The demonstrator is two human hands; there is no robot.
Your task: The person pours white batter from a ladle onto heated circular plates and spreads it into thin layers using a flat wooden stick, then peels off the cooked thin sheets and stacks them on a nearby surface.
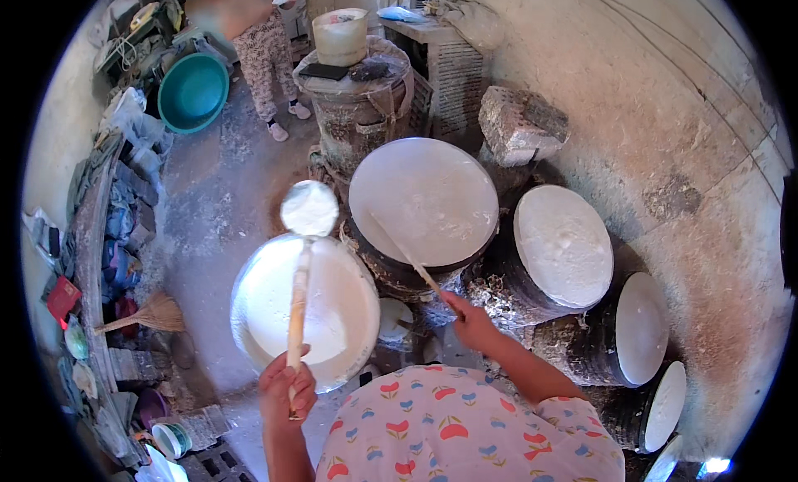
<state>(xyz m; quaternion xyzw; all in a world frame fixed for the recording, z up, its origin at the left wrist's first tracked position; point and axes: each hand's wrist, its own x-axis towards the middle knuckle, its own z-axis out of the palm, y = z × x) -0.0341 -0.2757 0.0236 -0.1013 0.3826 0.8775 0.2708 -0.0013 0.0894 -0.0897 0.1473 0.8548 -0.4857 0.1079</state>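
My left hand [288, 385] is closed round the wooden handle of a long ladle [298, 303]. Its round bowl, covered in white, is beyond the far rim of a wide basin [371, 336] that holds white stuff, and the handle crosses above the basin. My right hand [474, 320] grips a thin wooden stick [422, 272]. The stick slants over the near rim of a large dark vat [384, 264] of whitish liquid. Its far end is over or in that liquid; I cannot tell which.
More dark vats [540, 286] with white contents curve along the wall at right. Behind stand a covered barrel [353, 120] with a white bucket [339, 39] on it, and a stone block [519, 128]. A teal tub [193, 93], a person [264, 62] and a broom [151, 314] are at left.
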